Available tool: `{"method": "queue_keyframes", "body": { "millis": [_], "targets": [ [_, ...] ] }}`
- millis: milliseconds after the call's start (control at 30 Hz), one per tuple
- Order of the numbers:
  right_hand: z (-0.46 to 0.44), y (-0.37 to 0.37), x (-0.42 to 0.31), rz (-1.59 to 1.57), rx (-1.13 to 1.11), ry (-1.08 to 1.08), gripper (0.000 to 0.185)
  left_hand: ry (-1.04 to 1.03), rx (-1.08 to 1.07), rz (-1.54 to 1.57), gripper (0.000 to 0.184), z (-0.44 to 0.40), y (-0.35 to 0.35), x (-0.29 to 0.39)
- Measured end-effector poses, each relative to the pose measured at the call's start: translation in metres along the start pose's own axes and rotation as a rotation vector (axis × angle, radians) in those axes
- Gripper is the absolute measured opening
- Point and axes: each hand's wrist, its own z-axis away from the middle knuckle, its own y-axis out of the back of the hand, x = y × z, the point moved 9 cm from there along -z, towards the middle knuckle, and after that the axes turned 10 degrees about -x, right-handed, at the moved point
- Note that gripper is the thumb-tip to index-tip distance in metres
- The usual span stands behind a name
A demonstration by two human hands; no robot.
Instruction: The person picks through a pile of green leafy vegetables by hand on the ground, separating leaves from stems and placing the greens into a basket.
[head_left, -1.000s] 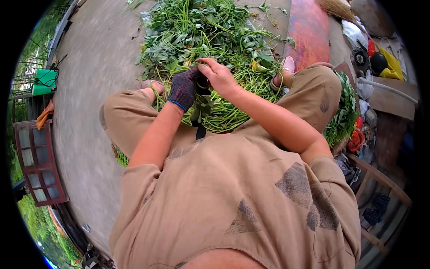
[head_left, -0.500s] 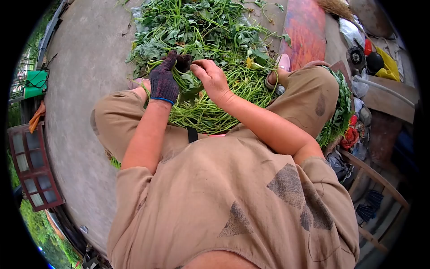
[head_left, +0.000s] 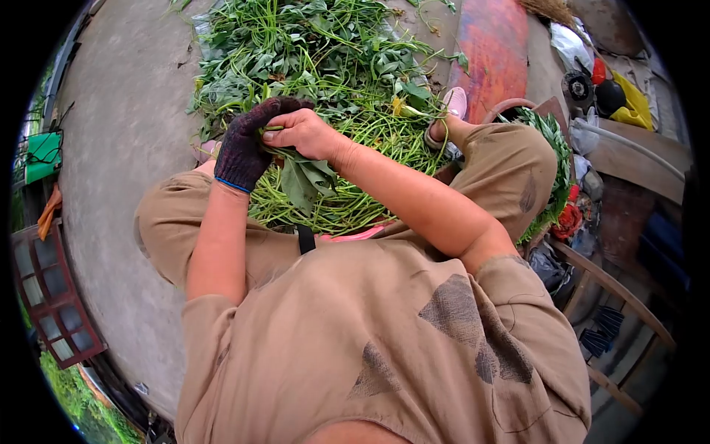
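Observation:
My left hand [head_left: 244, 148], in a dark knit glove with a blue cuff, is curled around some green leafy stems. Bare, my right hand [head_left: 305, 135] meets it and pinches the same stems between thumb and fingers. Broad green leaves [head_left: 299, 185] hang down below the two hands. Under them, between my legs, lies a heap of long green stems [head_left: 370, 181]. Beyond the hands spreads a larger pile of leafy vines [head_left: 296, 55] on a plastic sheet. The fingertips of the glove are partly hidden behind my right hand.
A reddish worn board [head_left: 488, 55] lies at the upper right. More greens [head_left: 547, 170] sit beside my right knee. Farther right are plastic bags [head_left: 571, 48], a yellow cloth [head_left: 634, 103] and a wooden chair frame [head_left: 614, 281]. Concrete floor [head_left: 126, 148] stretches along the left.
Both hands have come closer together and nearer my body, and the right now grips leafy stems against the left. Leaves now dangle below them. The whole view has shifted slightly.

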Motion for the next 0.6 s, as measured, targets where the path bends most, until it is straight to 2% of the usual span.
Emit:
{"method": "queue_keyframes", "body": {
  "millis": [67,100,133,200,233,300,333,367,467,500,533,567,600],
  "targets": [
    [-0.001,0.01,0.011,-0.051,0.018,-0.006,0.018,0.017,-0.01,0.089,0.035,-0.008,0.012,-0.007],
    [0.01,0.015,0.018,-0.17,0.054,-0.188,0.021,-0.01,0.051,0.217,0.033,-0.014,0.022,-0.009],
    [0.018,0.025,0.006,-0.144,0.102,-0.165,0.023,-0.058,0.036,0.276,0.032,-0.017,0.025,-0.004],
    [0.034,0.088,0.012,-0.06,0.318,-0.209,0.019,-0.155,0.012,0.395,0.031,-0.017,0.035,0.008],
    [0.049,0.127,0.014,-0.08,0.493,-0.205,0.02,-0.23,0.095,0.305,0.032,-0.018,0.044,0.018],
    [0.107,0.232,0.045,-0.088,1.041,-0.136,0.021,-0.177,-0.006,0.327,0.031,-0.019,0.033,0.024],
    [0.146,0.269,0.054,-0.062,1.269,-0.179,0.022,-0.151,-0.057,0.338,0.031,-0.019,0.026,0.028],
    [0.187,0.295,0.058,-0.185,1.268,-0.348,0.024,-0.124,-0.006,0.364,0.031,-0.02,0.018,0.024],
    [0.249,0.347,0.116,-0.399,1.519,-0.306,0.032,-0.002,0.008,0.24,0.029,-0.027,0.024,0.003],
    [0.261,0.36,0.141,-0.472,1.598,-0.29,0.035,0.009,0.151,0.168,0.027,-0.025,0.028,-0.001],
    [0.263,0.355,0.145,-0.545,1.675,-0.273,0.037,0.037,0.176,0.148,0.026,-0.027,0.029,-0.004],
    [0.263,0.354,0.143,-0.513,1.652,-0.28,0.036,0.064,0.201,0.128,0.024,-0.028,0.03,-0.007],
    [0.252,0.356,0.146,-0.609,1.534,-0.241,0.034,0.092,0.225,0.108,0.023,-0.029,0.031,-0.01]
  ]
}}
